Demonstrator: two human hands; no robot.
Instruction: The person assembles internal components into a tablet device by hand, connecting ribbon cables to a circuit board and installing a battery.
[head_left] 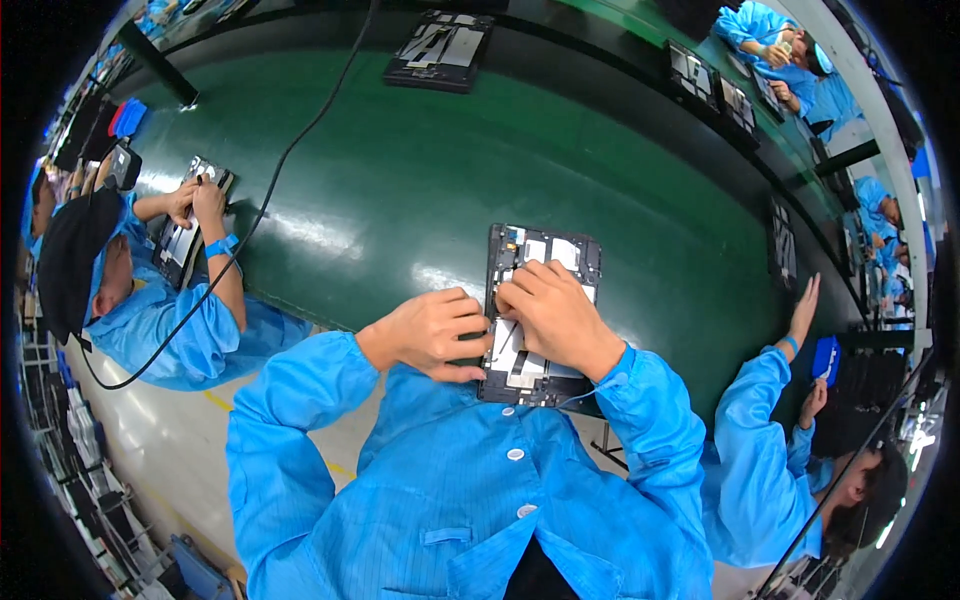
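An opened tablet lies at the near edge of the green table in front of me, its white battery panels and dark inner frame exposed. My left hand is curled at its left edge, with fingertips against the side and the thumb lower down. Over the middle of the tablet bends my right hand, its fingers drawn together and pointing down and left. Whatever the right fingertips pinch is hidden beneath them. A thin cord shows by my right cuff.
Another opened tablet sits at the far side of the green table. A black cable crosses the view at left. The co-worker at left handles a tablet; another reaches in from the right. More tablets stand on the dark far strip.
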